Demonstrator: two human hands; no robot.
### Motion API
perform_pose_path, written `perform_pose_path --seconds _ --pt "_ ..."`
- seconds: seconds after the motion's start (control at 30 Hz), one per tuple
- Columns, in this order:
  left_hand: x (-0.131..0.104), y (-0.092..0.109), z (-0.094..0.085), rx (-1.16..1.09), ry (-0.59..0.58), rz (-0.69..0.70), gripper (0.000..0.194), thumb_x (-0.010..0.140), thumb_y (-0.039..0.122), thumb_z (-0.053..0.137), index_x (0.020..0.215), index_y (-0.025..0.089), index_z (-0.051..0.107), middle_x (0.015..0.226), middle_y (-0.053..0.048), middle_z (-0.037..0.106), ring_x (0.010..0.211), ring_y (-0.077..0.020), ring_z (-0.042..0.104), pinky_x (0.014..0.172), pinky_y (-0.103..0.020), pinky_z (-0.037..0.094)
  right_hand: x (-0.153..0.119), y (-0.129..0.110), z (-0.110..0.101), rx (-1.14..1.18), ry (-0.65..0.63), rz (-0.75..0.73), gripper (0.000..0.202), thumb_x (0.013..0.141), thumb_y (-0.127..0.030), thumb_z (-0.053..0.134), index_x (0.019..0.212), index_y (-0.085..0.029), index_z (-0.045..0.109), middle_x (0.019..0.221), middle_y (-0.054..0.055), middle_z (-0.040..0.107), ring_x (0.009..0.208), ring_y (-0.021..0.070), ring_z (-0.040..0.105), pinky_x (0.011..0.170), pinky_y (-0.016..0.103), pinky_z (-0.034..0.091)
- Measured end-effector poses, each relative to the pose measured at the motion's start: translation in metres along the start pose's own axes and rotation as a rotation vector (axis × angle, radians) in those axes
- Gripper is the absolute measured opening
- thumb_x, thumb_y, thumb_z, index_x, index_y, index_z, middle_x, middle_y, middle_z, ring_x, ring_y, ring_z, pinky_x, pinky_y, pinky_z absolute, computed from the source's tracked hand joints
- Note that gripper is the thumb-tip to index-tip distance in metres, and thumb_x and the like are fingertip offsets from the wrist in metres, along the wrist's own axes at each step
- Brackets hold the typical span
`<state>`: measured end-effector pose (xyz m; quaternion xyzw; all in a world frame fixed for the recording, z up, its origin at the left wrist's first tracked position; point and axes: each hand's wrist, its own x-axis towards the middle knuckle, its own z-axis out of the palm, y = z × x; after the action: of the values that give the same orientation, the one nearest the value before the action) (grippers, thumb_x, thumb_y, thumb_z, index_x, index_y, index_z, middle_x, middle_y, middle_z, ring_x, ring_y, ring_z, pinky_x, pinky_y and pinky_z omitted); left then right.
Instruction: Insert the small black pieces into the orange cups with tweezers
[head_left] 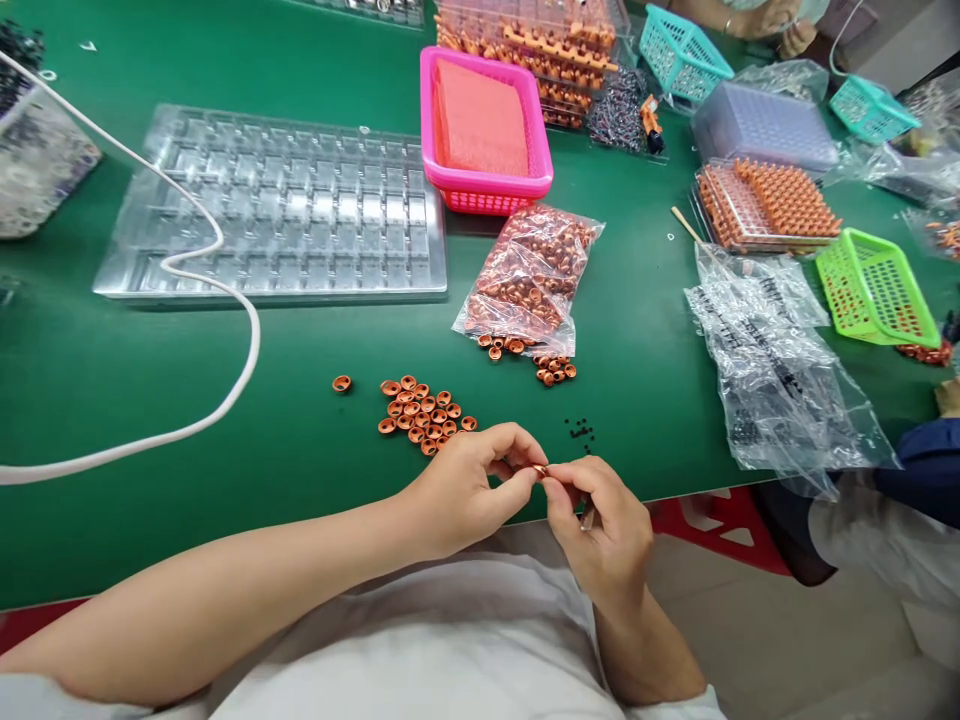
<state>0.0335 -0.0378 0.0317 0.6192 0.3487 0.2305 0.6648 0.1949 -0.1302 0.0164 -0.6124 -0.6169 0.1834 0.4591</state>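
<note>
A small copper-coloured ring-shaped part (540,470) is pinched between the fingertips of my left hand (480,485). My right hand (604,525) is closed too, its thumb and forefinger meeting at the same part from the right. A narrow shiny object (589,514) shows in the right palm; its kind is hidden by the fingers. Just beyond my left hand lies a cluster of similar copper-coloured rings (426,412), with a single ring (341,384) apart to the left. Several tiny black pieces (580,432) are scattered beyond my right hand.
A clear bag of copper-coloured rings (531,270) lies ahead, some spilled at its mouth. Behind it stands a pink basket (487,185). A clear moulded tray (300,215) and white cable (251,350) are left; plastic bags (780,370) and a green basket (874,290) right.
</note>
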Motion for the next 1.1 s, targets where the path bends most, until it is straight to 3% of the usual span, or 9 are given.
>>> perform_pose_path --seconds 0.23,0.4,0.47,0.6,0.7,0.8,0.87,0.97,1.1 --pt "0.000 0.001 -0.001 0.018 0.019 0.044 0.014 0.086 0.014 0.058 0.089 0.016 0.071 0.082 -0.001 0.078 0.070 -0.0115 0.071 0.067 -0.019 0.058 0.002 0.002 -0.001 -0.020 -0.041 0.047 0.007 0.095 -0.017 0.065 0.097 -0.023 0.068 0.080 0.001 0.070 0.067 0.0134 0.063 0.054 0.025 0.050" --pt "-0.001 -0.002 -0.003 0.159 0.015 0.198 0.017 0.087 0.012 0.060 0.095 0.016 0.075 0.083 -0.002 0.079 0.072 -0.0126 0.072 0.069 -0.021 0.058 0.005 -0.001 -0.003 -0.021 -0.048 0.082 0.007 0.095 -0.018 0.064 0.091 -0.023 0.067 0.077 0.000 0.068 0.065 0.0124 0.061 0.055 0.024 0.051" --pt "0.000 -0.005 -0.004 0.206 0.027 0.232 0.017 0.089 0.012 0.061 0.097 0.017 0.075 0.085 -0.002 0.079 0.074 -0.0130 0.072 0.070 -0.021 0.058 0.004 0.000 -0.005 0.022 -0.064 0.136 0.006 0.095 -0.019 0.065 0.098 -0.023 0.067 0.079 -0.001 0.068 0.065 0.0117 0.061 0.058 0.023 0.053" --pt "0.003 -0.011 -0.005 0.254 0.052 0.233 0.013 0.093 0.016 0.063 0.101 0.017 0.073 0.088 -0.002 0.081 0.074 -0.0129 0.074 0.071 -0.022 0.059 0.001 0.006 -0.016 0.165 -0.073 0.279 0.037 0.100 -0.025 0.059 0.137 -0.025 0.058 0.093 0.002 0.069 0.075 0.0125 0.065 0.066 0.025 0.057" --pt "0.006 -0.014 -0.010 0.376 0.097 0.301 0.013 0.095 0.018 0.064 0.103 0.017 0.074 0.086 -0.003 0.079 0.075 -0.0144 0.072 0.071 -0.023 0.059 0.000 0.013 -0.025 0.214 -0.022 0.325 0.047 0.104 -0.025 0.051 0.151 -0.027 0.049 0.096 0.004 0.070 0.076 0.0130 0.066 0.066 0.025 0.058" --pt "0.009 -0.015 -0.017 0.487 0.124 0.383 0.014 0.097 0.018 0.063 0.102 0.016 0.075 0.087 -0.006 0.078 0.078 -0.0163 0.071 0.068 -0.025 0.057 0.000 0.016 -0.027 0.339 0.049 0.308 0.056 0.106 -0.022 0.048 0.159 -0.038 0.036 0.096 0.001 0.072 0.064 0.0101 0.065 0.054 0.023 0.055" --pt "0.010 -0.014 -0.019 0.509 0.134 0.397 0.014 0.097 0.018 0.063 0.103 0.015 0.075 0.087 -0.006 0.078 0.078 -0.0166 0.070 0.067 -0.025 0.057 0.000 0.018 -0.026 0.419 0.086 0.282 0.052 0.106 -0.020 0.047 0.153 -0.041 0.044 0.098 0.001 0.073 0.065 0.0107 0.070 0.051 0.022 0.054" --pt "0.010 -0.012 -0.018 0.473 0.135 0.365 0.014 0.096 0.018 0.063 0.104 0.016 0.075 0.085 -0.005 0.078 0.075 -0.0150 0.070 0.069 -0.024 0.058 0.000 0.020 -0.028 0.499 0.108 0.243 0.036 0.106 -0.022 0.047 0.133 -0.032 0.067 0.099 0.005 0.076 0.080 0.0187 0.078 0.061 0.032 0.064" --pt "0.009 -0.011 -0.015 0.388 0.124 0.284 0.015 0.093 0.018 0.063 0.103 0.016 0.074 0.084 -0.003 0.079 0.069 -0.0125 0.069 0.070 -0.023 0.060 0.001 0.029 -0.034 0.591 0.003 0.193 0.042 0.102 -0.043 0.051 0.139 -0.028 0.065 0.119 0.015 0.077 0.103 0.0324 0.079 0.076 0.051 0.068"
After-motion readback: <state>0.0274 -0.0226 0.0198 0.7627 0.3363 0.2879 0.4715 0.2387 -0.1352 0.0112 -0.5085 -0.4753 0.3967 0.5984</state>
